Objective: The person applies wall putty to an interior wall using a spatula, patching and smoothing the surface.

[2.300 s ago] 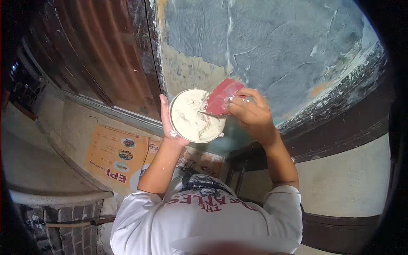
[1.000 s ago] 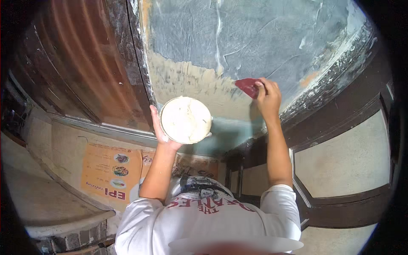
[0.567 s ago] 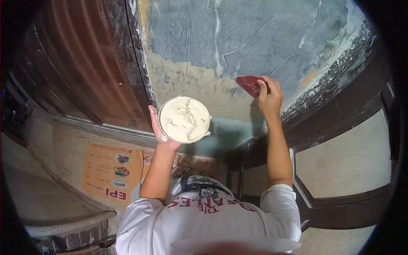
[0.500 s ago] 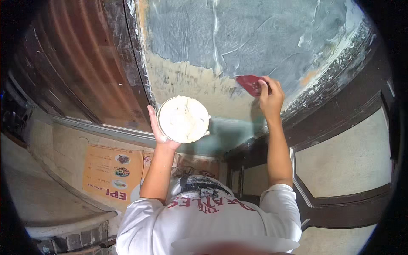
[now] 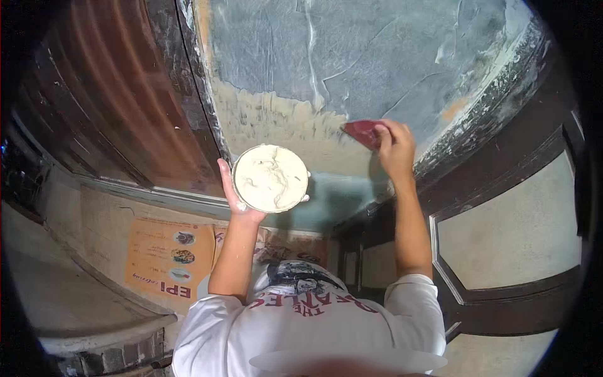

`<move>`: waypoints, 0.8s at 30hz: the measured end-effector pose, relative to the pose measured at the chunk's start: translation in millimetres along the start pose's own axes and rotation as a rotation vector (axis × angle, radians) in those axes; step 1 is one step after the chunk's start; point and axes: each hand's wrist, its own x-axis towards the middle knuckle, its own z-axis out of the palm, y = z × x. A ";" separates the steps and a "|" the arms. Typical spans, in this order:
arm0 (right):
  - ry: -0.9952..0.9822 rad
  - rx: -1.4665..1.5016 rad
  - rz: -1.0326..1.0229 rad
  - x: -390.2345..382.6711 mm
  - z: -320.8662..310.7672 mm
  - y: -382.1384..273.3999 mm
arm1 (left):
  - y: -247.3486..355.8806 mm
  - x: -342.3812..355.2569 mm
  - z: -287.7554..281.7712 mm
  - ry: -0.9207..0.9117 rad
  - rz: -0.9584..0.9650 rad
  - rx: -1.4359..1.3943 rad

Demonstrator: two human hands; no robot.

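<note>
My left hand point(image 5: 239, 198) holds a round tub of cream-coloured putty point(image 5: 271, 178) from its left and near side, the thumb up along the rim. Smears of putty show on that hand. In my right hand point(image 5: 397, 149) a dark red, flat putty scraper point(image 5: 364, 132) is pinched between thumb and fingers, its tip pointing left. It lies over the wall point(image 5: 364, 63), by the border between the blue-grey upper coat and a rough beige band point(image 5: 270, 122). Whether the blade touches the wall I cannot tell.
Dark wooden panels point(image 5: 113, 94) flank the wall on the left, and a dark frame with pale panels point(image 5: 512, 220) stands on the right. An orange printed sheet point(image 5: 166, 254) lies on the floor at lower left, near a curved ledge point(image 5: 107, 333).
The scraper has shifted slightly left and down with my right hand, and its angle has changed a little. The tub stays almost in place in my left hand.
</note>
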 end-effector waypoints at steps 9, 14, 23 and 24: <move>0.157 0.057 -0.033 17.4 -8.2 -19.4 | -0.8 -5.9 1.8 -0.112 -0.018 -0.008; -0.146 0.238 -0.434 9.9 -18.9 -62.4 | -0.5 -6.4 6.3 -0.041 0.016 0.010; -0.340 0.098 -0.699 4.6 -23.7 -107.0 | 6.2 -14.1 18.7 -0.092 0.040 0.032; -0.348 0.103 -0.708 4.2 -23.3 -108.3 | 6.2 -15.2 20.2 -0.120 0.033 0.003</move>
